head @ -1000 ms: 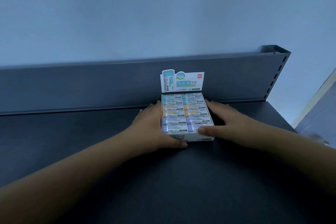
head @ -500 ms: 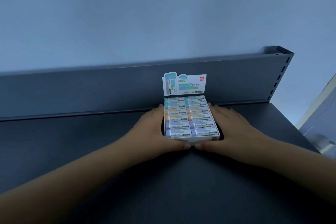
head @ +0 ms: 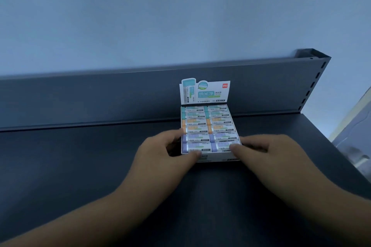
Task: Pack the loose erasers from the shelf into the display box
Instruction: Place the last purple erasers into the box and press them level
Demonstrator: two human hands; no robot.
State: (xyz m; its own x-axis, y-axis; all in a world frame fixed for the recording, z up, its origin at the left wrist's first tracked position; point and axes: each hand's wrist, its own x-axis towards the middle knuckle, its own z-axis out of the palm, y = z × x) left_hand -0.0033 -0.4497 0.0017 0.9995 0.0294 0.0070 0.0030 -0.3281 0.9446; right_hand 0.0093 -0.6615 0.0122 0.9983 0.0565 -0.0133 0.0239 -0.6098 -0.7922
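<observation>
White cardboard display box (head: 218, 157), filled with two columns of paper-sleeved erasers (head: 208, 124), stands on dark grey metal shelf (head: 80, 166) near its back panel, left hand (head: 160, 152) and right hand (head: 267, 152) gripping its front corners, thumbs on the front edge.

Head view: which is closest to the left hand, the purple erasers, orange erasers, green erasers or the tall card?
1. purple erasers, front, by left hand holding display box
2. orange erasers, middle
3. green erasers, back
4. tall card, upright behind

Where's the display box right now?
Head view: the box sits centre-right on the shelf by the back panel, left hand and right hand gripping its near corners.
</observation>
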